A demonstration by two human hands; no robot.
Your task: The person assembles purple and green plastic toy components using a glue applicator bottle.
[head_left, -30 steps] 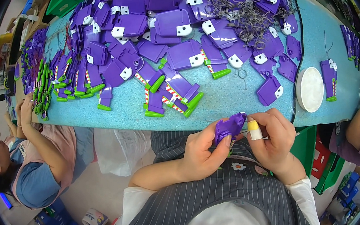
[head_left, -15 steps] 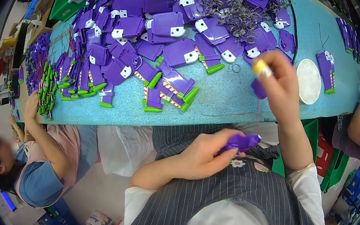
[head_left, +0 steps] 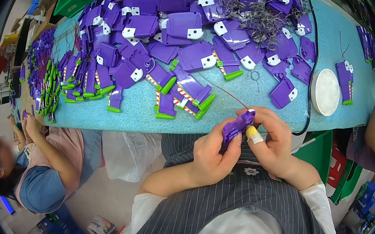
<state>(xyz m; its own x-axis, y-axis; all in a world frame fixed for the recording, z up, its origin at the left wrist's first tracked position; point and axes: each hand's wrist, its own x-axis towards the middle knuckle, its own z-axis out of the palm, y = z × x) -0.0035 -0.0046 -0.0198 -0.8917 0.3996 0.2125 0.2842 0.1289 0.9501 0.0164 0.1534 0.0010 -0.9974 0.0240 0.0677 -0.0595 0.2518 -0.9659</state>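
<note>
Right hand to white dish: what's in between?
Head view: blue tabletop with a black cable crossing it, between the right hand and the white dish.

1. We have a speckled blue table [head_left: 143, 117] before us.
2. Purple plastic parts [head_left: 183, 22] lie heaped across its far middle, with tangled grey wire rings [head_left: 260, 18] at the heap's right.
3. Toward the left we see bunched green-tipped pieces [head_left: 48, 93].
4. Toward the right, a black cable [head_left: 316, 37] and round white dish [head_left: 325, 92] rest near one purple green-tipped piece [head_left: 345, 81].
</note>
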